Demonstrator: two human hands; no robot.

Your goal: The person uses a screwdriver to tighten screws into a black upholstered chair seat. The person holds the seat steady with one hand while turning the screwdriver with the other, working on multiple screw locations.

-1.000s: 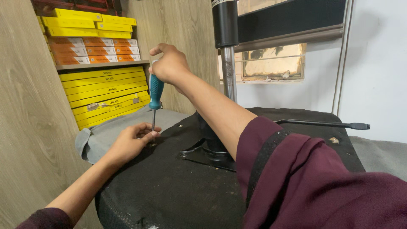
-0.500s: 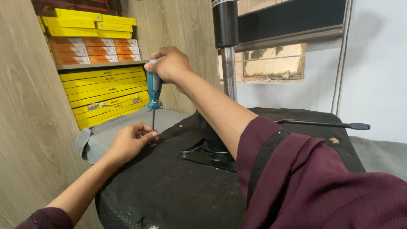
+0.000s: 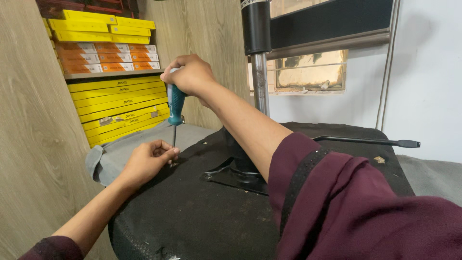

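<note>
My right hand (image 3: 190, 74) is clamped on the teal screwdriver (image 3: 175, 105), upright over the black seat underside (image 3: 192, 212), left hand (image 3: 147, 161) fingers pinched at its tip; a tilted shaft could slip and jab them.

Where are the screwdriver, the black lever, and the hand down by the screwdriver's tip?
screwdriver (image 3: 175, 107), head view, on its teal handle below the gripping right hand.
black lever (image 3: 365, 141), head view, midway along its thin rod.
left hand (image 3: 147, 161), head view, on the back of the hand, fingers at the shaft's tip.
</note>
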